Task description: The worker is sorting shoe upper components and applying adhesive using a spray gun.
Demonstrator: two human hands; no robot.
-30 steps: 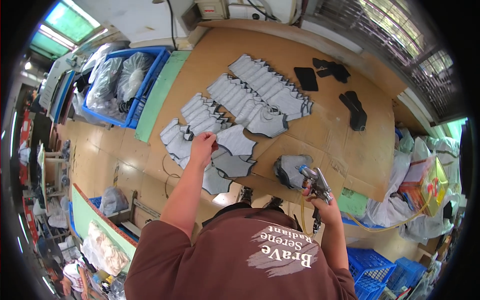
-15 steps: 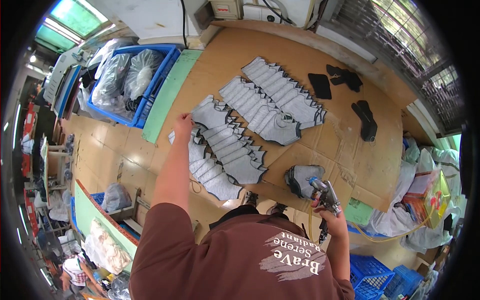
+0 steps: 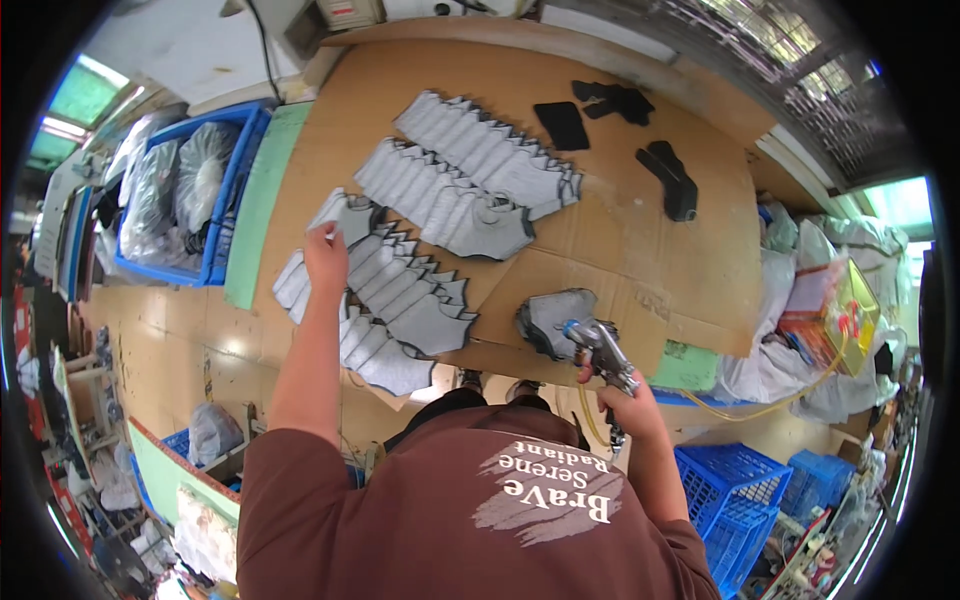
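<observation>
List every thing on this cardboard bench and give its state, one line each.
Grey cut pieces: laid flat in overlapping rows.
Left hand: pressing on the grey piece at the far end of the nearer row.
Right hand: gripping the spray gun, nozzle aimed at the bench.
Single grey piece: lying apart, by the nozzle.
Black pieces: scattered flat, untouched.
Yellow hose: slack, trailing right.

Matt grey cloth pieces [image 3: 400, 290] lie on rough brown cardboard [image 3: 620, 250]; the spray gun [image 3: 600, 350] is shiny metal
</observation>
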